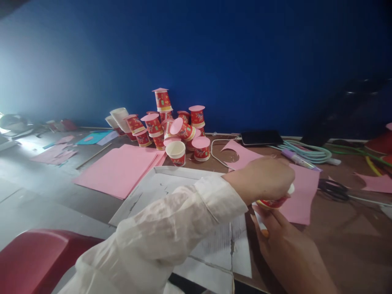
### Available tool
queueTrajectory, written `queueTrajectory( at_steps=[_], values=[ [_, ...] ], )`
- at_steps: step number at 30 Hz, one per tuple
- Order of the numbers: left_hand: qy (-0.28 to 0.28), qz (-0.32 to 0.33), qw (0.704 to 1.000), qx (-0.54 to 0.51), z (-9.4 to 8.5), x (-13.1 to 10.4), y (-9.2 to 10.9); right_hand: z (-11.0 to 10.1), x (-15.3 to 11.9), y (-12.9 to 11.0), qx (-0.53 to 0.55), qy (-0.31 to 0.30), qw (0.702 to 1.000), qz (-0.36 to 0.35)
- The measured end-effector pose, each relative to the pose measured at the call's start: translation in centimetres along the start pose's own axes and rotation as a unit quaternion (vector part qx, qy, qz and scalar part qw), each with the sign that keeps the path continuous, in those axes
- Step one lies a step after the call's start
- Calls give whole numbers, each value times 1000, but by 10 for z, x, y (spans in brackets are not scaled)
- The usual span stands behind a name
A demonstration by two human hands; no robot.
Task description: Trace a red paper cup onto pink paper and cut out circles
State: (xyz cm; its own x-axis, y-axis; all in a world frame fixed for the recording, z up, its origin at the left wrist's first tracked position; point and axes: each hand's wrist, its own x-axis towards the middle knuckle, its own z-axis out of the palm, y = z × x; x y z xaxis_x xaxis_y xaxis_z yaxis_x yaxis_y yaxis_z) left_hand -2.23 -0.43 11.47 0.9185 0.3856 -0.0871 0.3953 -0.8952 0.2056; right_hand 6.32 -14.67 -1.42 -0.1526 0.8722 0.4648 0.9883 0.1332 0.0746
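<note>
Head view, left to right: a smooth red chair [45,259] curves in at the lower edge. Beyond it lie flat, matte pink paper sheets [118,169], then a jumbled pile of printed paper cups [201,150], several capped with pink discs, against the blue wall [196,53]. One open-mouthed cup [176,152] stands at the front. Nearer me is a creased white board [153,190], its surface torn and cracked, with my wrinkled white sleeve across it. My left hand [265,177] is curled over the red cup [272,203]; its fingertips are hidden, so I can't tell what it grips. My right hand [286,241] is closed around that cup's lower side, fingers bent. Behind them sit a flat black phone [261,138], a purple-and-white marker [300,160] and a looped mint cable [306,151]; a black cable coil [333,190] lies further right.
</note>
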Motion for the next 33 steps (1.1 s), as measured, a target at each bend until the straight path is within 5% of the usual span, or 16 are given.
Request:
queueTrajectory(
  at_steps=[12,33],
  values=[
    [-17,3,999,34,-3,-2,3,11,-25,11,12,-57,998,-21],
    [14,5,1000,26,5,3,-1,-3,-27,3,26,-10,1000,12]
  ],
)
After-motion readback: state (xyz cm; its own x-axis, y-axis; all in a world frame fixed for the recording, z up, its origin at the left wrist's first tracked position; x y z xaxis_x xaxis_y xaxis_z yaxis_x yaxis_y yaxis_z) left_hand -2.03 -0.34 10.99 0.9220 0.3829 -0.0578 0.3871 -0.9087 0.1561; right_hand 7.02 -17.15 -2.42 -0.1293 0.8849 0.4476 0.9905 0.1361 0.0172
